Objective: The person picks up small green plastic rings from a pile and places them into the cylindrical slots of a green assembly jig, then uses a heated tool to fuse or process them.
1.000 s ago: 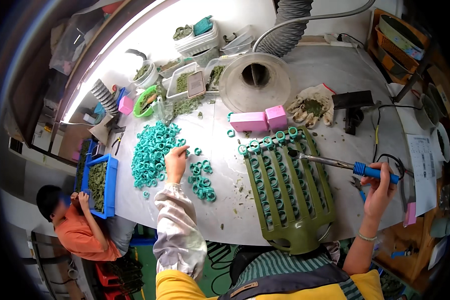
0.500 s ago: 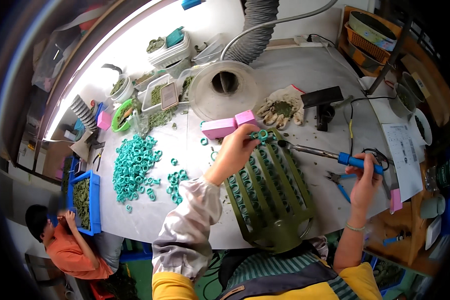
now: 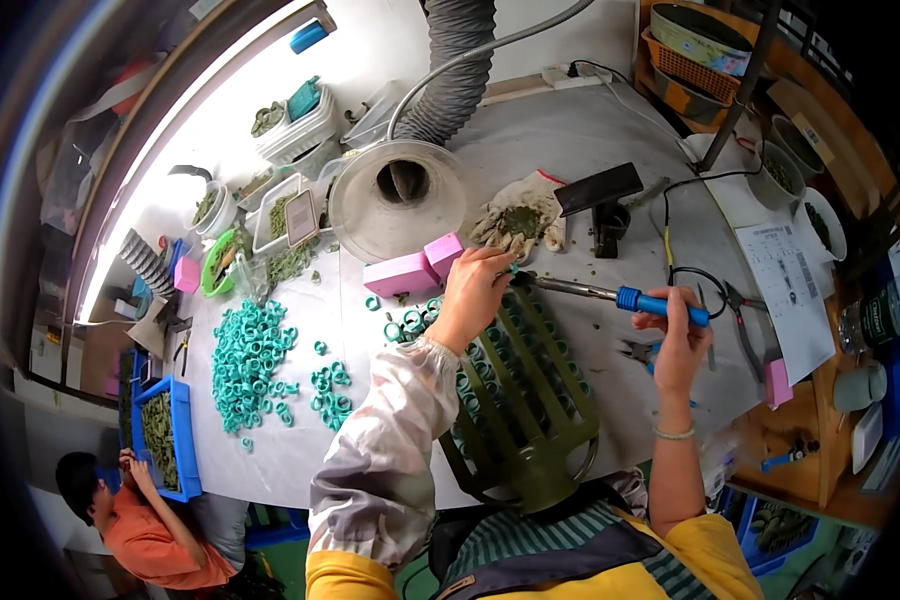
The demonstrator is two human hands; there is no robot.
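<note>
My left hand (image 3: 470, 297) is closed in a pinch on a small teal ring (image 3: 511, 270), mostly hidden by the fingers. It is at the far end of an olive-green slatted frame (image 3: 545, 455), which lies in front of me with rows of teal rings between its slats. My right hand (image 3: 678, 340) is wrapped round the blue handle of a soldering iron (image 3: 660, 304). The iron points left, its dark tip close by my left fingertips; whether it touches the ring I cannot tell. Left of the frame is a heap of loose teal rings (image 3: 250, 365), with a smaller cluster (image 3: 330, 395) beside it.
Pink blocks (image 3: 400, 274) lie beyond my left hand, before a clear funnel (image 3: 355, 215) on a grey hose. A stained glove (image 3: 520, 215) and a black stand (image 3: 605, 205) lie behind the iron. Pliers (image 3: 742, 325) and a cable are at right. Another person (image 3: 150, 535) sits far left.
The view has shifted, so the table sits further left. The iron's tip has come closer to my left fingertips, which now cover more of the ring.
</note>
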